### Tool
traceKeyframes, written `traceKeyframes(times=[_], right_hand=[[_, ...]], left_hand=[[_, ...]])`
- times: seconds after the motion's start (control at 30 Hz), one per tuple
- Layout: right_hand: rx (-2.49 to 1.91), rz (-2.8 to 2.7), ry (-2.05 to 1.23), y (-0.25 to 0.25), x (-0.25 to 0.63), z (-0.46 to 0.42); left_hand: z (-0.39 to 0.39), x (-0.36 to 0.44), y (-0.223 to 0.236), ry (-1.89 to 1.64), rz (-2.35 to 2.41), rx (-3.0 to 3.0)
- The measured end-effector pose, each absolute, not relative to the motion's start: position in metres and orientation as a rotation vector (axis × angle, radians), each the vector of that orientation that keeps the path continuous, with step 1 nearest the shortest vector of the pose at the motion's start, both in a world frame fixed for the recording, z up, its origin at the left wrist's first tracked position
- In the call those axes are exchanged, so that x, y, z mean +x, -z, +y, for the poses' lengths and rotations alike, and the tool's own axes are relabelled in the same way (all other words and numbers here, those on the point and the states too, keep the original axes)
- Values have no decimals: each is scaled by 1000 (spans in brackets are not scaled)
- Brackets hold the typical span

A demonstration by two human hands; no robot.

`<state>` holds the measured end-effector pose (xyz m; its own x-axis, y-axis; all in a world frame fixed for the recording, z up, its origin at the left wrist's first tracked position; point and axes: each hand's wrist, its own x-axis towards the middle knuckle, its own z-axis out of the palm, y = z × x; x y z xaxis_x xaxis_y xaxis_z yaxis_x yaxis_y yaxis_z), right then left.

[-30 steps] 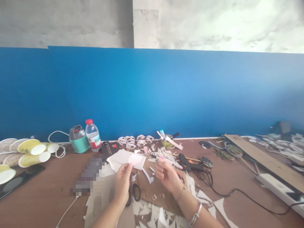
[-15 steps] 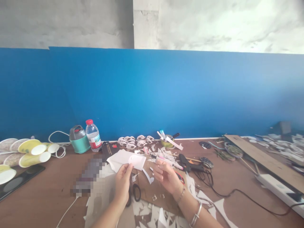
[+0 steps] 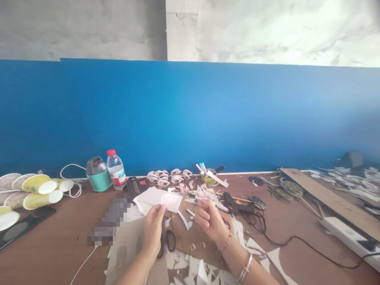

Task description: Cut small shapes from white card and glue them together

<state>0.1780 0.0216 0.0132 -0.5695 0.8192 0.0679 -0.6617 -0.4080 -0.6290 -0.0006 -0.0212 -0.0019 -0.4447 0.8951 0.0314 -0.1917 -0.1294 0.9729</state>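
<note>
My left hand (image 3: 154, 223) pinches a sheet of white paper (image 3: 148, 201) between thumb and fingers. A lighter, rounded shape (image 3: 168, 199) shows on the sheet just beyond my thumb. To the right, my right hand (image 3: 209, 221) is raised with curled fingers, thumb and fingertips close together; what they hold, if anything, cannot be made out. Behind those fingertips lies a pink and white pen-like stick (image 3: 219, 206). A curved white paper strip (image 3: 184, 219) rests between the hands. Black-handled scissors (image 3: 170, 240) lie beside my left wrist, partly hidden.
White paper scraps (image 3: 196, 273) litter the brown board (image 3: 190, 237). Several curved white cut-outs (image 3: 164, 182) sit at the back. A glue gun (image 3: 233, 205) with a trailing black cable lies right. Bottle (image 3: 116, 171), teal container (image 3: 99, 178) and paper cups (image 3: 38, 186) stand left.
My right hand has moved slightly to the right, away from the sheet, and its fingers have turned a little. My left hand and the sheet stay in place.
</note>
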Motion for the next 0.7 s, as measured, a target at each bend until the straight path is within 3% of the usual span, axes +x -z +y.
traceKeyframes(times=[0.4, 0.7], right_hand=[[-409, -848, -1963, -23, 175, 18], [-732, -1376, -1427, -64, 215, 24]], left_hand=[[-20, -1, 4, -1667, 1322, 856], [-22, -1, 1, -1616, 1326, 870]])
